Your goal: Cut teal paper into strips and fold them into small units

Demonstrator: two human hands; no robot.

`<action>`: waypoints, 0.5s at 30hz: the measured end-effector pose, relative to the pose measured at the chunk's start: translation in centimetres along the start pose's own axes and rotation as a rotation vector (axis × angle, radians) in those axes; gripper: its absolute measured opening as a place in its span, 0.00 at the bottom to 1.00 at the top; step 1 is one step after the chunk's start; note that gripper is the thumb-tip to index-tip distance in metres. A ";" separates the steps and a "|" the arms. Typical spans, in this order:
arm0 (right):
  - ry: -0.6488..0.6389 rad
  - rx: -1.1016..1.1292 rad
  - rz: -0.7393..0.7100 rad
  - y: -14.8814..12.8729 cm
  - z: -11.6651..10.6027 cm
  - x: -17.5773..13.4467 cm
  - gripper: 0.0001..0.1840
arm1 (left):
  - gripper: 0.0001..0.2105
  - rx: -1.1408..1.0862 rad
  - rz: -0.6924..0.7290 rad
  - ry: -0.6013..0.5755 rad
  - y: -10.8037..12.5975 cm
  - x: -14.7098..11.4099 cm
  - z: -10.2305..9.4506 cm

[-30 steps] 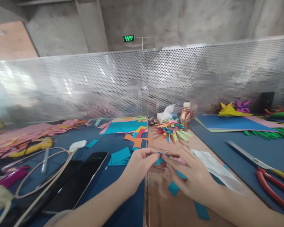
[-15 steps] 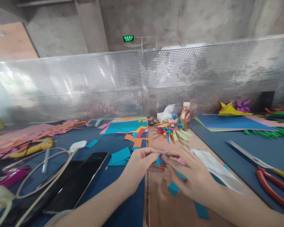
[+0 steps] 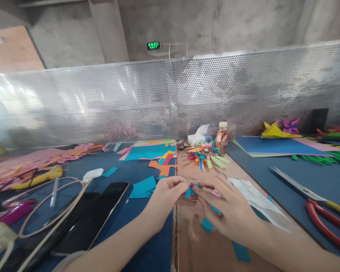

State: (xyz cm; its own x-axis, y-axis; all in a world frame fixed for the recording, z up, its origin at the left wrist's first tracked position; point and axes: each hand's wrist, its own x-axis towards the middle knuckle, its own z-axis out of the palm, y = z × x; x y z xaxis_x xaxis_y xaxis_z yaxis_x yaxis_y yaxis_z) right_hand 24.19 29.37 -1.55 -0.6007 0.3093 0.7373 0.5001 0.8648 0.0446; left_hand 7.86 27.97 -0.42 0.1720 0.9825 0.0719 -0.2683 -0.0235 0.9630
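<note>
Between both hands is a small folded piece of blue paper (image 3: 189, 192), held just above the wooden strip of the table. My left hand (image 3: 167, 196) pinches its left side between thumb and forefinger. From the right, my right hand (image 3: 228, 202) grips the same paper with thumb and fingertips; its fingers partly cover it. Below my right hand lie a blue paper scrap (image 3: 206, 225) and a blue strip (image 3: 241, 251). A bit of pink paper (image 3: 216, 193) shows behind the right fingers. To the left of my left hand are blue paper pieces (image 3: 144, 187).
Red-handled scissors (image 3: 308, 194) lie open at right, beside a white tissue (image 3: 259, 200). A phone (image 3: 95, 219) and a cable (image 3: 81, 189) lie at left. Ahead stand a paper-strip flower (image 3: 205, 155), a bottle (image 3: 221, 139) and a tissue box (image 3: 197, 139). A perforated metal screen (image 3: 136, 102) closes the back.
Almost nothing differs. Both hands keep their pinch on the blue paper in the same place, and the view has shifted very slightly.
</note>
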 end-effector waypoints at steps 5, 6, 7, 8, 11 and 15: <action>-0.008 -0.014 0.020 -0.3 -0.2 0.1 0.15 | 0.07 0.027 -0.005 0.009 0.0 0.0 0.1; -0.010 -0.016 0.023 -0.3 -0.2 0.1 0.15 | 0.07 0.033 -0.004 0.008 0.0 0.0 0.1; -0.013 -0.018 0.025 -0.3 -0.1 0.1 0.15 | 0.07 0.040 -0.003 0.008 0.1 -0.1 0.1; -0.016 -0.021 0.025 -0.3 -0.1 0.1 0.15 | 0.07 0.052 -0.002 0.011 0.1 -0.1 0.1; -0.016 -0.025 0.021 -0.3 0.1 0.1 0.14 | 0.08 0.105 -0.002 0.022 0.2 -0.2 0.1; 0.018 0.051 0.058 -0.3 0.0 0.1 0.15 | 0.08 0.165 -0.009 0.038 0.3 -0.2 0.1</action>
State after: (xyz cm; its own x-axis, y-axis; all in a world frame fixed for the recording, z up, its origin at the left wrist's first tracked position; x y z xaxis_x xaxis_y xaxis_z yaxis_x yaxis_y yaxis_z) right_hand 24.00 29.10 -1.48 -0.5597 0.3531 0.7497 0.5015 0.8645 -0.0327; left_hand 7.89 27.75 -0.12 0.1368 0.9890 0.0565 -0.1071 -0.0420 0.9934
